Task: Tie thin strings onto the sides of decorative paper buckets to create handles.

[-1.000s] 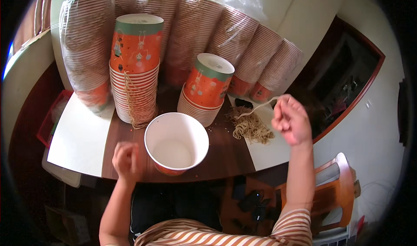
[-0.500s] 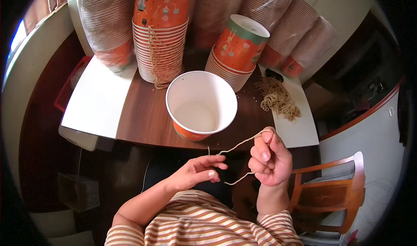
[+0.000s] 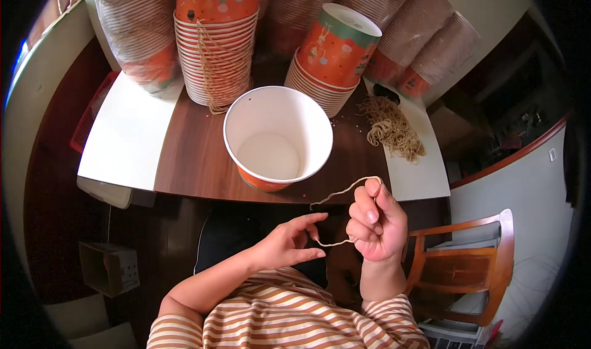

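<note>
Tan cord (image 3: 337, 193) arcs beyond the worktop's (image 3: 191, 164) near edge: its upper end, lately by the left hand (image 3: 286, 241), juts free, and the lower strand reaches those fingers instead, suggesting a switch of ends. Right hand (image 3: 377, 223) curls palm-up, grip clenching cord; left thumb and forefinger part, its hold unclear.

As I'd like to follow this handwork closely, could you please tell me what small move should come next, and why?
Probably the left hand should pinch the lower strand of the cord: its thumb and forefinger stand parted, that strand reaches toward the gap between them, and the right hand holds the cord steady for it.
</note>
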### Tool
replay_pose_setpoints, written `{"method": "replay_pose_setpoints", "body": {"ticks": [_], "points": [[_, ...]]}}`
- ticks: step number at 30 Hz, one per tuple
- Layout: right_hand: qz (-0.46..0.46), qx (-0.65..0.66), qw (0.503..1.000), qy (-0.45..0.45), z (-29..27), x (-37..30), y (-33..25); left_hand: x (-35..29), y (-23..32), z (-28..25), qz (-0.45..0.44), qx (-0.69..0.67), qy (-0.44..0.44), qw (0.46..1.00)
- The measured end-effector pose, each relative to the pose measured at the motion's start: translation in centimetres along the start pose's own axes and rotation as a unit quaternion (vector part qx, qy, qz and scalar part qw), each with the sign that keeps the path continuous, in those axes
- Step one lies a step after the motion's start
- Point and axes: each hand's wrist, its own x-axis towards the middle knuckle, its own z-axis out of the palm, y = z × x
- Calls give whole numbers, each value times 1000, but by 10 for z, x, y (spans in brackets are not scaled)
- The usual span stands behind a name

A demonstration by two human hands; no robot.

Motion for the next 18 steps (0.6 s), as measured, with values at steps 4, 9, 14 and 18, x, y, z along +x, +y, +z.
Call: {"method": "replay_pose_setpoints", "body": {"ticks": [4,9,14,18], "points": [[-7,9,1000,5,-2,4,0,1,-4,-1,138,116,-5,984],[-34,15,999,26,-15,7,-5,-3,1,-7,103,134,-10,986],[-52,20,997,57,-32,8,-11,-10,-10,-11,28,43,18,999],[-48,21,997,65,-34,8,-10,-6,-13,-9,-33,-111,7,993]]}}
